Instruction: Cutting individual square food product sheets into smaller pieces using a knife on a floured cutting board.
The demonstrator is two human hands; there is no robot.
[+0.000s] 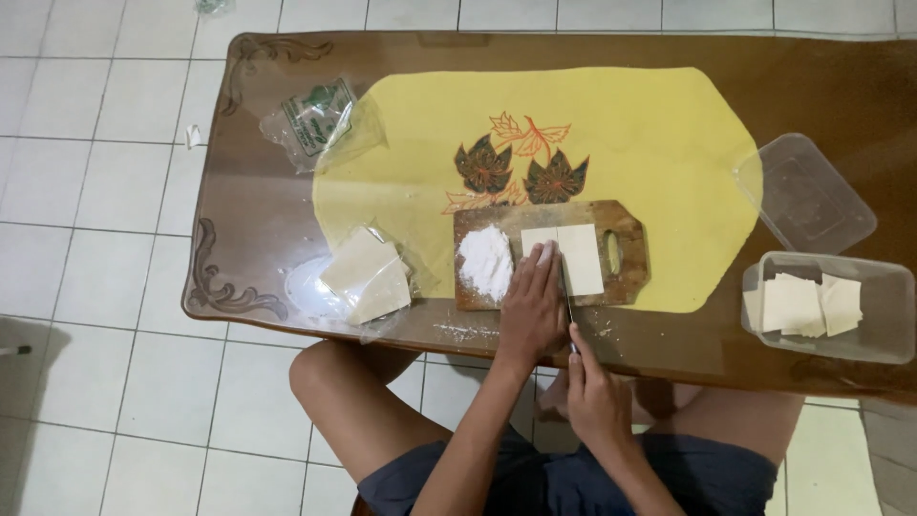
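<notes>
We are cutting a pale sheet that is lying flat on the board, right beside a heap of flour. Our left hand is pressing down on the sheet, with its fingers flat and close together. Our right hand is gripping a knife, with its fingers curled tight around the handle. The blade is running down the middle of the sheet. To cut well, we are thinking we should be holding the sheet still, keeping our left fingers just off the blade line, and drawing the knife straight toward us. The board is sitting near the worktop edge, so we are pressing gently.
</notes>
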